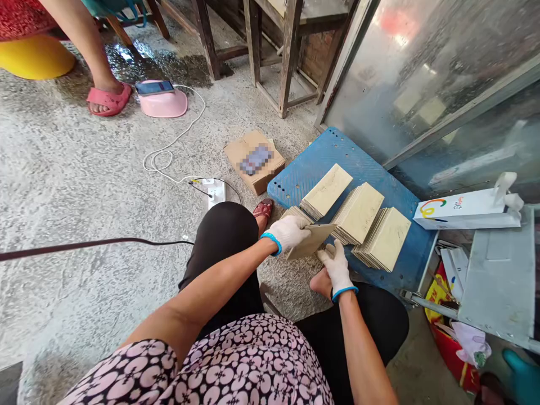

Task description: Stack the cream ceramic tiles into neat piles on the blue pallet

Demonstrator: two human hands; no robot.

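My left hand (289, 233), in a white knit glove with a blue cuff, is closed on the far left part of a thin beige rectangular board (311, 243). The board is tilted above the floor between my knees. Close by its right lower edge is my right hand (336, 264), gloved alike, its fingers apart; whether a fingertip touches the board is unclear. Just beyond my hands, stacks of similar boards (358, 211) stand on a blue plastic pallet (304, 163). One more low stack (296, 212) is partly hidden behind my left hand.
A cardboard stack (255, 160) lies left of the pallet, near a white power strip (216, 193) with cables. A white box (464, 209) and a grey metal surface (498, 275) are at the right. Wooden table legs stand behind; another person's sandalled foot (108, 100) is upper left.
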